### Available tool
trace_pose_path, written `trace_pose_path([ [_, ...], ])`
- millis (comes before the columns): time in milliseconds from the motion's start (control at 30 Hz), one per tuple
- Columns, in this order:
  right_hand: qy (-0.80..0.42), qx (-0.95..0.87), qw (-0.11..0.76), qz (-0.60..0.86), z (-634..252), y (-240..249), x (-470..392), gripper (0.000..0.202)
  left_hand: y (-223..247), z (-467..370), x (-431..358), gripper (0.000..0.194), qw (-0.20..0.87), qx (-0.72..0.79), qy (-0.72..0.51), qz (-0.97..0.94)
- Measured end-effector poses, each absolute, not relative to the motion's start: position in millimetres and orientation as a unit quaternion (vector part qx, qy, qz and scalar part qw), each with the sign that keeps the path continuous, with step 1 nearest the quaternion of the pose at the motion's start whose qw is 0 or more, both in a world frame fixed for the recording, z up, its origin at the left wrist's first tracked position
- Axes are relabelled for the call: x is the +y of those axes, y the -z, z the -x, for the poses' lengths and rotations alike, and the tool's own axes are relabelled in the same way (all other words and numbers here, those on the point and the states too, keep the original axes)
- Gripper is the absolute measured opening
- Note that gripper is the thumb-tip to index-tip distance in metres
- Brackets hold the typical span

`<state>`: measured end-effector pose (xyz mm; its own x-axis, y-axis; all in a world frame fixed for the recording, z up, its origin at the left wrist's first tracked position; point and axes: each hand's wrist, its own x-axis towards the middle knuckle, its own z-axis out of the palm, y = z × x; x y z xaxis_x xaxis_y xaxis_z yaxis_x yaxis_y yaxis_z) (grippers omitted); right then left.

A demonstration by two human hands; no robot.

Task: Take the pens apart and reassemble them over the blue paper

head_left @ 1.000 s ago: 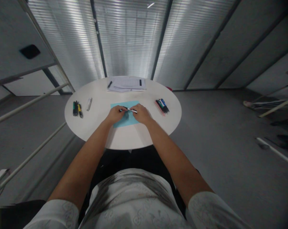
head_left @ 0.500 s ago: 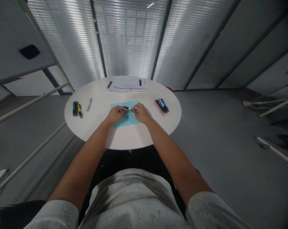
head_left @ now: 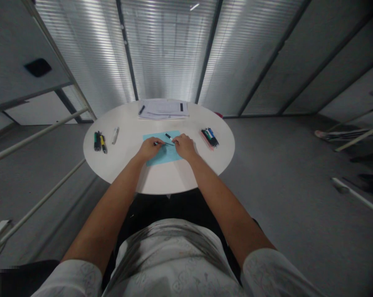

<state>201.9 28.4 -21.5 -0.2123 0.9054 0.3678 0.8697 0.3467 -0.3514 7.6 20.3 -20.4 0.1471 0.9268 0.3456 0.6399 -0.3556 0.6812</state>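
Both hands are over a light blue sheet (head_left: 164, 156) on the round white table. My left hand (head_left: 149, 149) is closed on a thin dark pen, which points right toward the other hand. Between the fingertips of my right hand (head_left: 184, 146) is a white marker with a black end (head_left: 168, 137), tilted up to the left. The fingers hide parts of both items. A small gap separates the two hands.
A stack of papers (head_left: 163, 109) lies at the back of the white table (head_left: 161, 181). Green, black and yellow markers (head_left: 97, 141) and a white marker (head_left: 115, 135) lie at left. Several pens (head_left: 210, 138) lie at right. A metal frame (head_left: 41, 134) stands left.
The white marker has turned from nearly level to a steeper tilt, its black end now pointing up-left. My right hand has shifted slightly; my left hand has barely moved.
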Motion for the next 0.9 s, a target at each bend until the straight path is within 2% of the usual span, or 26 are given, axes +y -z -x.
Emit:
trace_pose_path([
  [133, -0.066, -0.766, 0.310, 0.560, -203, 24, 33, 0.023, 18, -7, 20, 0.018, 0.281, 0.537, -0.434, -0.666],
  [333, -0.240, -0.634, 0.514, 0.526, -209, 26, 53, 0.024, 12, 7, 26, 0.016, 0.494, 0.459, -0.620, -0.403],
  [467, -0.357, -0.511, 0.600, 0.501, -214, 23, 60, 0.024, 5, 16, 29, 0.012, 0.570, 0.414, -0.655, -0.273],
  [667, -0.399, -0.432, 0.627, 0.511, -217, 18, 59, 0.021, -2, 24, 25, 0.012, 0.637, 0.373, -0.651, -0.175],
  [900, -0.408, -0.427, 0.625, 0.511, -216, 15, 55, 0.017, -3, 30, 22, 0.018, 0.658, 0.334, -0.660, -0.139],
])
